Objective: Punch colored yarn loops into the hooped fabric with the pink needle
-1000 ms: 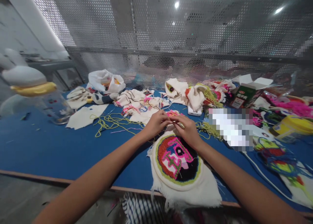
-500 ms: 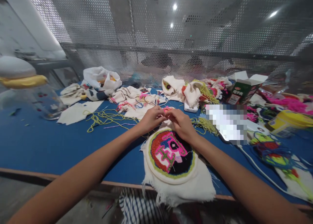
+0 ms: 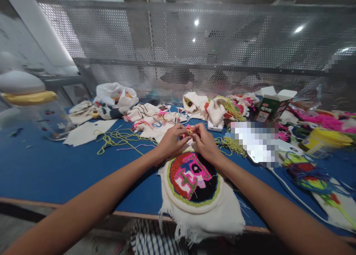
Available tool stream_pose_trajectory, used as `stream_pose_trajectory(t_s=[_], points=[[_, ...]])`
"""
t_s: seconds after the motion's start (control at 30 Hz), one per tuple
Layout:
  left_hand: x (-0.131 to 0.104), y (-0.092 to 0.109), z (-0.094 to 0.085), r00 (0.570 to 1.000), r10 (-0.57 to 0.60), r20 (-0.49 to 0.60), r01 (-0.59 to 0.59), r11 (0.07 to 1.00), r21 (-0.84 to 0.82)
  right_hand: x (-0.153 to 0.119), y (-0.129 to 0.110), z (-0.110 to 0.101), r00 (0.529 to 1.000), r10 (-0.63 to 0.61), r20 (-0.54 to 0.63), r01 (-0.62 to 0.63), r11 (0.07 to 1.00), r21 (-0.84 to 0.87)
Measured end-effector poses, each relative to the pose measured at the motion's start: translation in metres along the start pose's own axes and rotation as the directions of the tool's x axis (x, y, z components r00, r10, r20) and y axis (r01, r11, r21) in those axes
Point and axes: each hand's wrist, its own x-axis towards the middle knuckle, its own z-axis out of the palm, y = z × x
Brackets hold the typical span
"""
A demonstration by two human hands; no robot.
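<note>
My left hand (image 3: 174, 139) and my right hand (image 3: 205, 142) meet just beyond the far rim of an embroidery hoop, their fingertips pinched together. Whatever they pinch is too small to make out; a bit of pink and yellow shows behind the fingers. Below them the round hoop (image 3: 167, 191) lies flat at the table's front edge. Its yarn design (image 3: 191, 178) is red, pink, black and blue with a yellow-green border. White cloth (image 3: 211, 225) with a frayed edge spreads around it and hangs over the table edge.
Yellow-green yarn (image 3: 119, 138) lies loose on the blue table (image 3: 83, 177). At right are a lit phone (image 3: 256, 145) with a white cable (image 3: 294, 195), a yellow tub (image 3: 324, 142) and a green box (image 3: 274, 106). A clear jar (image 3: 46, 116) stands left; a perforated metal screen (image 3: 116, 36) rises behind.
The view has tilted up a little, so everything sits slightly lower. My fingers have shifted slightly against each other, still pinched together above the hoop.
</note>
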Motion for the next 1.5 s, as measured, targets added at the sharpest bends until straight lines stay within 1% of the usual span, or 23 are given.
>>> stream_pose_trajectory(t_s=[0.2, 0.33, 0.47, 0.57, 0.7, 0.8, 0.9, 1.07, 1.23, 1.37, 1.5], points=[[-0.001, 0.002, 0.002, 0.999, 0.038, 0.009, -0.038, 0.999, 0.006, 0.001, 0.007, 0.004, 0.999, 0.033, 0.012, -0.034, 0.996, 0.082], [-0.002, 0.002, 0.002, 0.998, 0.063, 0.006, -0.063, 0.998, 0.021, 0.002, 0.006, 0.004, 0.998, 0.068, 0.008, -0.068, 0.987, 0.143], [-0.002, 0.005, 0.001, 0.998, 0.053, 0.016, -0.054, 0.995, 0.079, 0.001, 0.001, 0.002, 0.994, 0.105, -0.014, -0.100, 0.975, 0.196], [-0.002, 0.008, -0.001, 0.999, 0.044, -0.003, -0.043, 0.992, 0.117, 0.000, -0.001, 0.002, 0.991, 0.133, -0.010, -0.126, 0.958, 0.257], [-0.002, 0.009, -0.004, 0.999, 0.031, -0.027, -0.026, 0.985, 0.173, 0.001, -0.002, 0.004, 0.988, 0.152, 0.017, -0.149, 0.923, 0.354], [-0.002, 0.009, -0.006, 0.999, 0.029, -0.012, -0.025, 0.966, 0.256, 0.002, -0.001, 0.006, 0.987, 0.153, 0.055, -0.161, 0.894, 0.419], [-0.002, 0.010, -0.007, 0.999, 0.045, 0.005, -0.044, 0.957, 0.287, 0.002, 0.001, 0.005, 0.987, 0.149, 0.066, -0.162, 0.872, 0.462], [-0.002, 0.010, -0.007, 0.997, 0.071, 0.017, -0.073, 0.954, 0.290, 0.001, 0.002, 0.003, 0.987, 0.155, 0.047, -0.159, 0.865, 0.476], [-0.002, 0.009, -0.007, 0.996, 0.082, 0.032, -0.088, 0.952, 0.294, 0.001, -0.001, 0.001, 0.982, 0.187, -0.001, -0.168, 0.882, 0.439], [-0.002, 0.010, -0.007, 0.997, 0.068, 0.038, -0.076, 0.950, 0.303, 0.002, -0.002, 0.001, 0.985, 0.170, 0.006, -0.156, 0.890, 0.429], [-0.002, 0.011, -0.007, 0.998, 0.054, 0.035, -0.062, 0.950, 0.305, 0.002, -0.002, 0.001, 0.987, 0.162, -0.016, -0.142, 0.906, 0.400]])
